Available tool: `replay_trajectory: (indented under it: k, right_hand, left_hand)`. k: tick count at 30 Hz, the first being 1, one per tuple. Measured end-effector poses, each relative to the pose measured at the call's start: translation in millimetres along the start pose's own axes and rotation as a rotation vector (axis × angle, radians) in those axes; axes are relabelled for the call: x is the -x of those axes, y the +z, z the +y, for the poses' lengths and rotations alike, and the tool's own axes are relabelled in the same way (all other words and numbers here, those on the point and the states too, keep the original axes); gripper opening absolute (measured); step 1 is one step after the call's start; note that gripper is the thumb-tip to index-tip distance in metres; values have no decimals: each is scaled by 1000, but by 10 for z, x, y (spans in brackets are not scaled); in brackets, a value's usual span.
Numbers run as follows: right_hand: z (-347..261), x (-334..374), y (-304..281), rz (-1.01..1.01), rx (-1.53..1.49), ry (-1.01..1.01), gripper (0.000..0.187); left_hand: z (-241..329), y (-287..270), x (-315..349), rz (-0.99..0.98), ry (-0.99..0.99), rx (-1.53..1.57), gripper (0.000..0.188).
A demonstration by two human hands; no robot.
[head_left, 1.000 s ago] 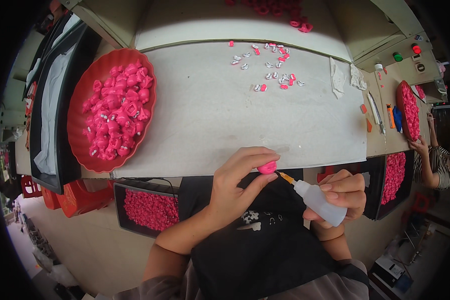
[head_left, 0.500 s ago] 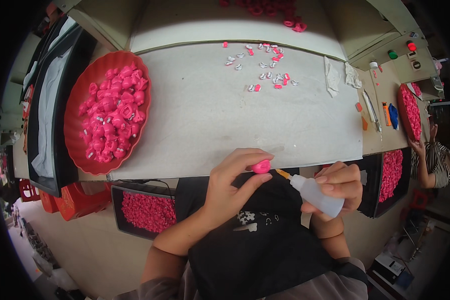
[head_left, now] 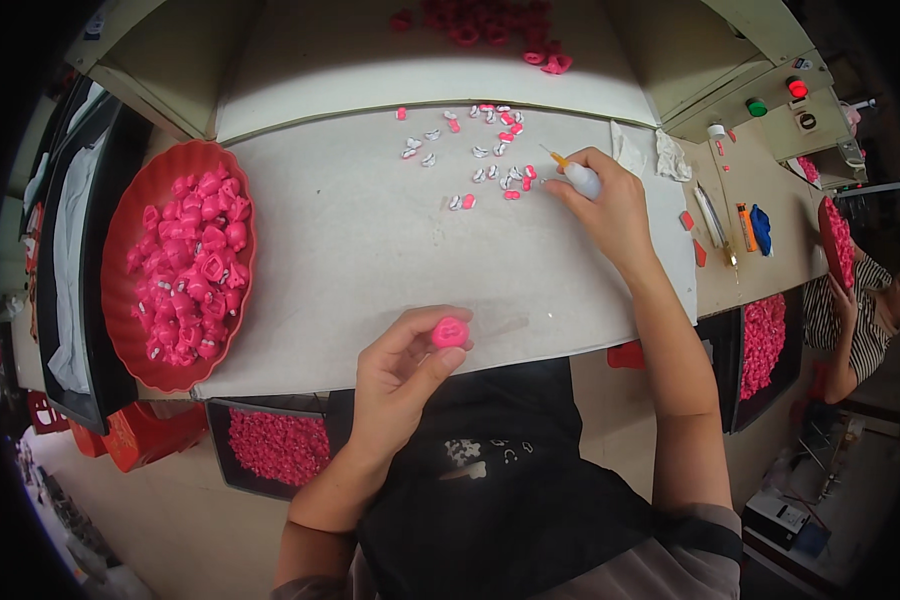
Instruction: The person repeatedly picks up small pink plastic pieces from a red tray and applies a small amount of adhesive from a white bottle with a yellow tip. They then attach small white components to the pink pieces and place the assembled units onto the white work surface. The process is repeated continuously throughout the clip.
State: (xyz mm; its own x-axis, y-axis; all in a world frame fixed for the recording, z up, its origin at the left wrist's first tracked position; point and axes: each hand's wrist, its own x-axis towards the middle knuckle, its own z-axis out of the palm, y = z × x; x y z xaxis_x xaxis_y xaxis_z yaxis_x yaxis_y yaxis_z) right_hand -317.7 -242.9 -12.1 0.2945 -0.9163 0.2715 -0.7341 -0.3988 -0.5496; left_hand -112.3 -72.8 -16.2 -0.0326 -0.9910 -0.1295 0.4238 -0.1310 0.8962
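Note:
Near the front edge of the white work surface, my left hand [head_left: 398, 372] pinches a small round pink plastic piece [head_left: 450, 332] between thumb and fingers. Small marks show on its upward face. My right hand [head_left: 613, 205] is stretched over the far right of the surface, with a white squeeze bottle [head_left: 582, 180] tucked in its grip. The bottle's orange tip and thin needle point away to the left. Its thumb and forefinger reach beside scattered small white-and-pink parts [head_left: 511, 183]; whether they touch one, I cannot tell.
A red scalloped bowl [head_left: 110, 290] of pink pieces stands at left beside a black tray [head_left: 60, 375]. More pink pieces [head_left: 490, 22] lie in the booth beyond. Crumpled white tissue [head_left: 672, 157] and tools [head_left: 712, 215] lie at right. A co-worker in stripes [head_left: 875, 315] sits far right.
My right hand has moved the bottle up and away from the pink piece to the small parts. The left hand, still gripping the piece, has turned it slightly; the whole view has shifted.

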Motion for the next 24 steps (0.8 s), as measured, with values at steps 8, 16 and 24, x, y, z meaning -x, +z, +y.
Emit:
replay_trajectory:
  k: [8,16,24]
  right_hand:
    - [-71,-41,-27,-53,140,5,17]
    - [-823,717,-108,-246,-838,-7,18]
    - [-961,854,-24,-188,-594,-339,23]
  left_hand:
    - [-37,-22,-22,-6,59,-70,24]
    - [4,-7,60,-55,79,-162,26]
    - [54,17,124,-93,169,-269,25]
